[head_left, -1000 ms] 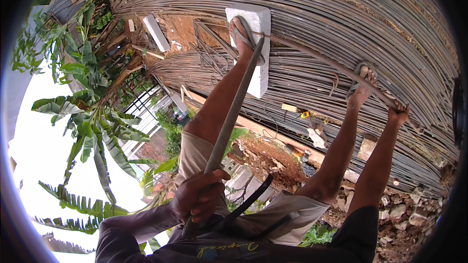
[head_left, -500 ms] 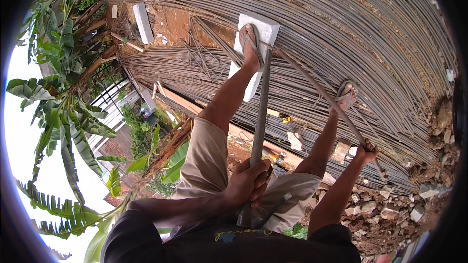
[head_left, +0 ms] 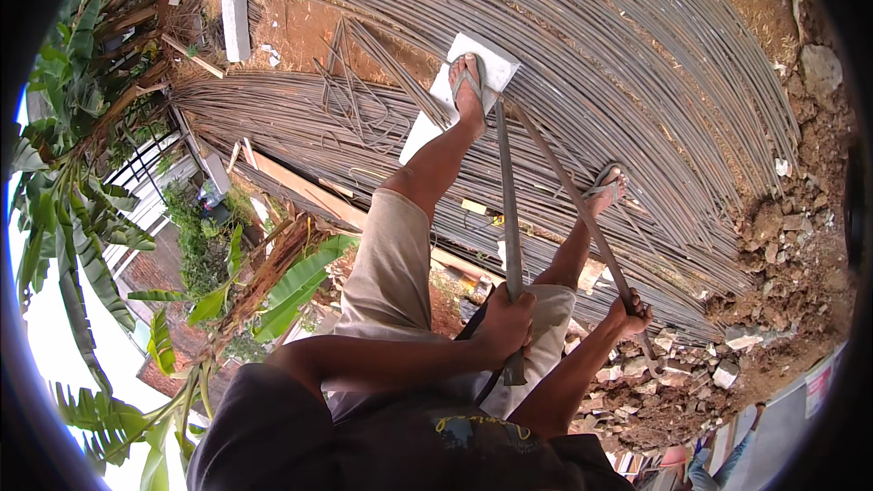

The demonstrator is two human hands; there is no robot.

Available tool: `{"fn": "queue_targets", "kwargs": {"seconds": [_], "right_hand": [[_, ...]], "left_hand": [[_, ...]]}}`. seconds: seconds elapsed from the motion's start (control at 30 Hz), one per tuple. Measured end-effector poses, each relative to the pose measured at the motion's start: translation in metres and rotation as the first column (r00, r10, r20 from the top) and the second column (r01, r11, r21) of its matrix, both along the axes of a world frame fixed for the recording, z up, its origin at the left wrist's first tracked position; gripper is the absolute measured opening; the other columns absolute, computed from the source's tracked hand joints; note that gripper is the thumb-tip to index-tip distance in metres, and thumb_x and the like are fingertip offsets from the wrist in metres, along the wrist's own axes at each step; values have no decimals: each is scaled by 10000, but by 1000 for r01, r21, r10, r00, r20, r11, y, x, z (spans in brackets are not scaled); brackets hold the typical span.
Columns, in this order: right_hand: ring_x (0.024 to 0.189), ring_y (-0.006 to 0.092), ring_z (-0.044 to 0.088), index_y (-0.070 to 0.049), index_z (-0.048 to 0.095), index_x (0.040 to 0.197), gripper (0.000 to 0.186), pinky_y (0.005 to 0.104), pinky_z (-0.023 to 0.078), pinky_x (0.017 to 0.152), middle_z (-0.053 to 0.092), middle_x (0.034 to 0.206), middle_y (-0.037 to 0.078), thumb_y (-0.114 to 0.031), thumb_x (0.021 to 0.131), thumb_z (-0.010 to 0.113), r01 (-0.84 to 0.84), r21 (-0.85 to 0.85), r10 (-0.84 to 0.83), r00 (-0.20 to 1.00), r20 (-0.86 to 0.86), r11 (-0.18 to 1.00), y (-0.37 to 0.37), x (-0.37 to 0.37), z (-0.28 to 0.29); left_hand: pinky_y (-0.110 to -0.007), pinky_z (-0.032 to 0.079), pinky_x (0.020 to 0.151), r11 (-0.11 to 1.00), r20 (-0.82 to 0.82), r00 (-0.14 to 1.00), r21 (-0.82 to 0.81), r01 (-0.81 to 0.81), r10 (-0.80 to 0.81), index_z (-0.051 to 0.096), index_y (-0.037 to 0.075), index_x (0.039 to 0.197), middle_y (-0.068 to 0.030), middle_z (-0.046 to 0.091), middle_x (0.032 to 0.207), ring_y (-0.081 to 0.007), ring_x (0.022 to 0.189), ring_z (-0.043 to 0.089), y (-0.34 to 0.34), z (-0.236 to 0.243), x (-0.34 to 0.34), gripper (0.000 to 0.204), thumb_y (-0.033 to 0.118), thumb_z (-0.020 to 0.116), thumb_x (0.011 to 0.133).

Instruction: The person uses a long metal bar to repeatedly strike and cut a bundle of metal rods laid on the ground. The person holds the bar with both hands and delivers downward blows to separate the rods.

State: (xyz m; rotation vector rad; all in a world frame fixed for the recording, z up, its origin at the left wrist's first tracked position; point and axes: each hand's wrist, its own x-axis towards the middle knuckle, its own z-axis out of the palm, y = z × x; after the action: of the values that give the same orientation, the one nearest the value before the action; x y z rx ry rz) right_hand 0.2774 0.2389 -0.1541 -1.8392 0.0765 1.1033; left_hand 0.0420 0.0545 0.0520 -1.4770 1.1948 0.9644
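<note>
My left hand (head_left: 506, 320) is closed around the near end of a thick grey metal bar (head_left: 507, 218). The bar runs up to my left foot (head_left: 468, 95), which stands in a sandal on a white block (head_left: 459, 91). My right hand (head_left: 629, 316) grips a thin steel rod (head_left: 568, 191) that slants up towards the same block. My right foot (head_left: 605, 186) rests on the wide pile of long curved steel rods (head_left: 637, 64). I wear beige shorts (head_left: 391, 264) and a dark shirt.
Several bent loose rods (head_left: 359, 82) lie on red earth beside a white slab (head_left: 235, 18). Rubble and stones (head_left: 782, 245) border the pile at the right. Banana plants (head_left: 82, 209) and a wooden plank (head_left: 300, 186) stand at the left.
The view has swung, so the pile and my legs sit further right. My left hand stays on the thick bar, now more upright. My right hand has drawn closer along the thin rod.
</note>
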Motion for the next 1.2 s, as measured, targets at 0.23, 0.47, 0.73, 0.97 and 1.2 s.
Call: {"fn": "queue_targets", "kwargs": {"seconds": [0.23,0.47,0.73,0.97,1.2], "right_hand": [[706,257,544,-97,465,669,285,455,496,859,438,665,45,-33,867,659,-299,212,347,903,-253,931,8,-56,60],[1130,253,678,-19,714,946,238,451,501,1039,735,995,101,-256,961,698,-604,148,619,732,-286,783,21,-20,60],[1449,342,415,-28,420,1500,654,523,335,1253,447,1591,150,-313,970,676,-885,255,900,308,-309,391,73,2,87],[1421,322,464,22,523,1418,445,450,372,1250,514,1544,172,-162,1023,613,-936,248,959,-274,-67,-250,80,28,153],[1293,289,599,-59,738,1176,349,483,428,1144,666,1334,149,-160,854,828,-317,209,380,-787,486,-925,23,-7,301]], "left_hand": [[-339,422,382,996,-38,996,-14,85,-85,445,93,1193,-19,457,672,-136,454,464,-38,1,40,230,224,565,1046],[-353,419,371,998,-184,981,-5,69,-69,422,84,1187,-55,540,774,-160,506,539,-55,9,31,295,149,628,986],[-295,563,590,983,-549,816,94,-157,182,374,49,1506,-123,608,1042,-184,852,646,-38,-9,44,623,6,616,934],[-409,279,1228,907,-912,45,398,-133,407,738,14,1192,-140,694,1277,-301,1431,475,-63,24,54,392,277,517,1002],[-485,489,981,906,-869,-405,382,-184,284,612,51,784,-101,569,729,-283,846,604,-156,35,2,648,512,310,1125]]}}
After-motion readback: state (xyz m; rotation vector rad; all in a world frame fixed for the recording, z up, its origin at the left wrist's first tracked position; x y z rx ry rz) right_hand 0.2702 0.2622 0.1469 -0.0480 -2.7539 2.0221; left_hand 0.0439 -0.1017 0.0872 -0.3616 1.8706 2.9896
